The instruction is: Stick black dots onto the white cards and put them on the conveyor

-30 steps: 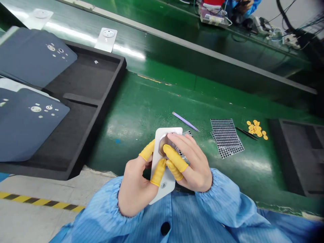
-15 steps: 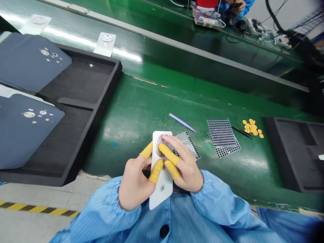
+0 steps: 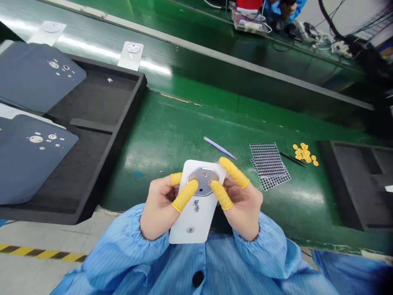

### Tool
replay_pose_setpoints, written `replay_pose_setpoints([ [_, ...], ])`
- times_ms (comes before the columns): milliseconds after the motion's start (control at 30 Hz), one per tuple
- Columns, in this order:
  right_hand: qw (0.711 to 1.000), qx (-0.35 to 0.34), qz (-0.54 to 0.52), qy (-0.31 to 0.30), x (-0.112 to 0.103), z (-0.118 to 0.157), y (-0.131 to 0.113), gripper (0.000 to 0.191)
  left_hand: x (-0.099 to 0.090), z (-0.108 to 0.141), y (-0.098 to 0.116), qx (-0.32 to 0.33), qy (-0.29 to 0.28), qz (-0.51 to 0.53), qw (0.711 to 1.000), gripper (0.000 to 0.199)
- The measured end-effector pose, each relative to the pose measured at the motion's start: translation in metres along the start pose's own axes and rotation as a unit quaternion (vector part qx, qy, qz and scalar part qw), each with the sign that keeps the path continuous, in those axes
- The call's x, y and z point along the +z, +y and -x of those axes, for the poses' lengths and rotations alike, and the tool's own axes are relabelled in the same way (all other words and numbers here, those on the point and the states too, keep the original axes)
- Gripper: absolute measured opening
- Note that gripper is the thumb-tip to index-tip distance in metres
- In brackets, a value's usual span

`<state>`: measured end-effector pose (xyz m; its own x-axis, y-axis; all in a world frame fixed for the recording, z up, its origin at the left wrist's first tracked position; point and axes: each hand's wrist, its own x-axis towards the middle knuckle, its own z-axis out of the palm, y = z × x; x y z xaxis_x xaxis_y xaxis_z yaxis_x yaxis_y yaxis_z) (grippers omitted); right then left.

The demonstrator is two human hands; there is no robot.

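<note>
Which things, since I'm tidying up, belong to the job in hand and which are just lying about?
In the job, judging by contact:
white panel, held in left hand and right hand
yellow finger covers on both

Seemingly lying about, untouched, though some may serve:
purple tweezers
black tweezers
dotted sheets
yellow discs

Surroundings: surfaces and light

Tabletop (image 3: 172, 123), green, glossy, front edge worn. Rail (image 3: 215, 54), grey, running diagonally beyond. Floor (image 3: 18, 275), pale, lower left; yellow-and-black striped tape (image 3: 39, 252) across it. Wall (image 3: 359, 14), pale, upper right; dark cable (image 3: 324, 18) before it. Light: white streaks (image 3: 89, 46) reflected, upper left.
</note>
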<state>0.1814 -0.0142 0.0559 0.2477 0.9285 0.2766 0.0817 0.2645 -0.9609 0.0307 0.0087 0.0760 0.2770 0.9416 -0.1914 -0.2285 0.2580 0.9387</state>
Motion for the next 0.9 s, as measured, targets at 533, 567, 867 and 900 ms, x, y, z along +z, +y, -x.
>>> replay_pose_setpoints([
  [533,0.942,-0.106,0.292,-0.130,-0.027,-0.044,0.045,0.040,-0.028,-0.036,-0.024,-0.104,-0.030,-0.162,0.981,0.036],
  [567,0.913,-0.131,0.361,-0.136,-0.034,-0.059,0.056,0.035,-0.036,-0.044,-0.029,-0.096,-0.038,-0.193,0.976,0.038],
  [867,0.873,-0.142,0.413,-0.216,-0.055,-0.105,0.096,0.020,-0.071,-0.035,-0.051,0.129,0.077,-0.430,0.890,0.034],
  [900,0.876,-0.138,0.406,-0.220,-0.053,-0.102,0.090,0.022,-0.071,-0.031,-0.055,0.179,0.054,-0.476,0.859,0.030],
])
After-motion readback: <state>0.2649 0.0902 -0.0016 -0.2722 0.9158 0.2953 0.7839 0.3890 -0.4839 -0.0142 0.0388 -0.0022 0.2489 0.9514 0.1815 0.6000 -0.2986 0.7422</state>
